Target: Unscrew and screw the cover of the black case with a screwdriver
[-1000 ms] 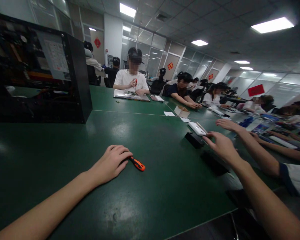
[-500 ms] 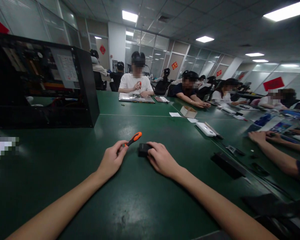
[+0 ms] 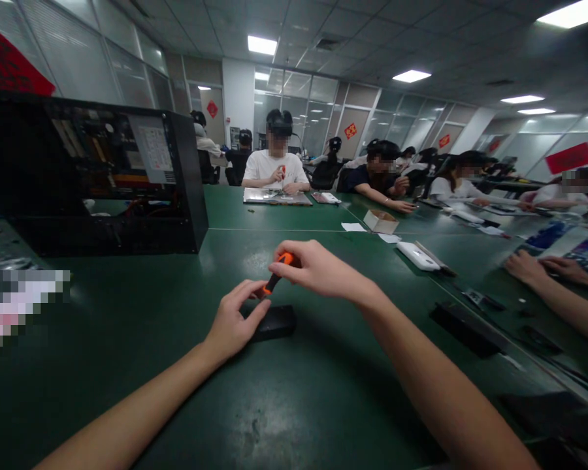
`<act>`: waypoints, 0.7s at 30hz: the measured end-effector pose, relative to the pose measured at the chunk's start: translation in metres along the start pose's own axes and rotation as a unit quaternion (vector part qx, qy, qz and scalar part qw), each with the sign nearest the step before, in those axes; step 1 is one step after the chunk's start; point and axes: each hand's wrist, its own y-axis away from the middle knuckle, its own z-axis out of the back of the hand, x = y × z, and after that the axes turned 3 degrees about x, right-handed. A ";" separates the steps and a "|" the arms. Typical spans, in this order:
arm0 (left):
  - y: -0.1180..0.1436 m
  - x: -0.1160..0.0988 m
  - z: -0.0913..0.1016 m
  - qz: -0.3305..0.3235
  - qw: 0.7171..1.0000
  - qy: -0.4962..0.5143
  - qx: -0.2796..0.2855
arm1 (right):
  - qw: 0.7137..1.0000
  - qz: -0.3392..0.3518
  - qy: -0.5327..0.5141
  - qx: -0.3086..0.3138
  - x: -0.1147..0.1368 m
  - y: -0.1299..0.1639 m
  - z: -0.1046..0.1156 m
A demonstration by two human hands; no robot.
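An orange-and-black screwdriver [image 3: 274,282] slants down over a flat black box [image 3: 283,321] on the green table. My right hand [image 3: 318,267] is closed around the upper end of the handle, from above. Lower down, the thumb and fingers of my left hand [image 3: 234,314] pinch about the shaft, just below the handle. The left hand hangs over the left part of the box and hides it. The screwdriver's tip is hidden behind the left fingers, so I cannot tell if it touches the box.
A black open-sided computer case [image 3: 186,186] stands at the back left. A small cardboard box [image 3: 381,222], a white device [image 3: 417,256] and a long black part [image 3: 468,329] lie to the right. Across the table a person [image 3: 277,170] works on a flat panel; another person's hands [image 3: 526,267] are at the right.
My right hand has let go of the black box and taken the screwdriver's handle. The left hand has shifted to the shaft. The box now lies lengthwise under the left hand.
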 end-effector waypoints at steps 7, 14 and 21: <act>-0.002 -0.007 -0.004 0.073 0.981 -0.029 0.178 | 0.966 -0.024 0.257 0.005 0.039 0.014 0.043; -0.003 -0.008 -0.005 0.075 0.981 -0.024 0.180 | 0.959 -0.016 0.277 0.059 0.025 0.017 0.039; -0.002 -0.004 -0.004 0.062 0.981 -0.028 0.183 | 0.957 -0.010 0.283 0.061 0.021 0.012 0.034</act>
